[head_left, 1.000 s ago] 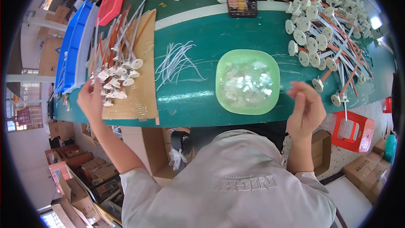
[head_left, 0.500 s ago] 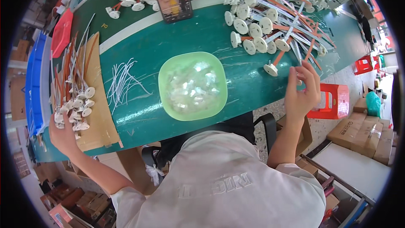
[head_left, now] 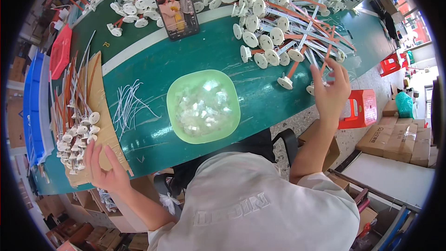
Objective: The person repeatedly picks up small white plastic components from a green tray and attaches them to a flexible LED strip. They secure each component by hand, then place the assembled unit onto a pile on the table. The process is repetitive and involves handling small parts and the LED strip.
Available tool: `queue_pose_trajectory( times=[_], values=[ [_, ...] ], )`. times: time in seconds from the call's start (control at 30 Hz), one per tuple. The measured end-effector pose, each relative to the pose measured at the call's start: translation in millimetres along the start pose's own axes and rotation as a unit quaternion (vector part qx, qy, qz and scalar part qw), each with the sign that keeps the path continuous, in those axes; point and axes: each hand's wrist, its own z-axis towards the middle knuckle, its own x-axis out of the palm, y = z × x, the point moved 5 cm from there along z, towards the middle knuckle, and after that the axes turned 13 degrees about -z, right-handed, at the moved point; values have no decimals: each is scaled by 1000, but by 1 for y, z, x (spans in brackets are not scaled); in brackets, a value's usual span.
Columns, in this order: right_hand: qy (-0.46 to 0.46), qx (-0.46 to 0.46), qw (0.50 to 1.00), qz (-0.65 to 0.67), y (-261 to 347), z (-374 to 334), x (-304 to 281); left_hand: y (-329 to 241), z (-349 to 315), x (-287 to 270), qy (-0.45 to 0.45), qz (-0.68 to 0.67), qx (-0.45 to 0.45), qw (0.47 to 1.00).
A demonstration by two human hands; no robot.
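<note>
The right hand (head_left: 332, 88) curves its thumb and fingers around the near end of a heap of disc-ended strips (head_left: 266, 42), at the table's right; from here I can't tell whether it grips a piece. The left hand (head_left: 109, 172) is spread wide and bare, its fingertips right by a bunch of similar pieces (head_left: 79, 132) on a cardboard sheet (head_left: 109, 140).

Between the hands sits a pale green bowl (head_left: 173, 123), squarish with rounded corners, holding a shallow mass of clear, glinting bits. Left of the bunch, a long blue tray (head_left: 33, 107) stands by the table's left edge, with a red basket (head_left: 60, 51) beyond it; I can't make out what either holds.

The green table (head_left: 218, 56) lies bare from the bowl to the right-hand heap, and its near edge slants up toward the right, passing just below the bowl. Thin white wires (head_left: 130, 109) lie loosely crossed between bowl and cardboard.

The discs are round, matte and white, on flat orange and silvery strips. A dark phone (head_left: 176, 11) with a lit screen stands out among more discs at the back. Past the right edge are a glossy red stool (head_left: 369, 107) and taped brown cartons (head_left: 388, 142).
</note>
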Motion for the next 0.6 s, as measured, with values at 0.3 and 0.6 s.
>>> queue_pose_trajectory(
  times=[0.3, 0.6],
  values=[
    [-6, -73, 997, -3, -22, -3, -15, 2, -2, 20, 15, -109, 6, 994],
    [34, -235, 962, -136, -13, 96, 56, -32, -4, 26, -2, -182, 9, 983]
  ],
)
